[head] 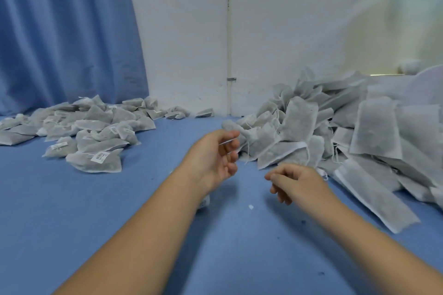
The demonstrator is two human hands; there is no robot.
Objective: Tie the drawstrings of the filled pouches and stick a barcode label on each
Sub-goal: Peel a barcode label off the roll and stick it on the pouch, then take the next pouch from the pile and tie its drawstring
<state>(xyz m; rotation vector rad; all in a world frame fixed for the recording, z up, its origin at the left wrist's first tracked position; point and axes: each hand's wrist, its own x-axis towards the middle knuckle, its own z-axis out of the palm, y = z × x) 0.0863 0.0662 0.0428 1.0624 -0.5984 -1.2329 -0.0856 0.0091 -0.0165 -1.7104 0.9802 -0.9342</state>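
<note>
Above the blue table (119, 211), left hand (215, 158) pinches a white label (226, 142); right hand (296, 181), grip loosely curled, empty

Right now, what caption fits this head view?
A left hand and right hand hover between labelled pouches and an unlabelled pile.

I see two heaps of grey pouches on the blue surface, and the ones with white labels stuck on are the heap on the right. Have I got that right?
Not quite. The head view shows the labelled pouches in the heap on the left. The heap on the right shows no labels that I can make out. Both heaps do lie on the blue surface.
</note>
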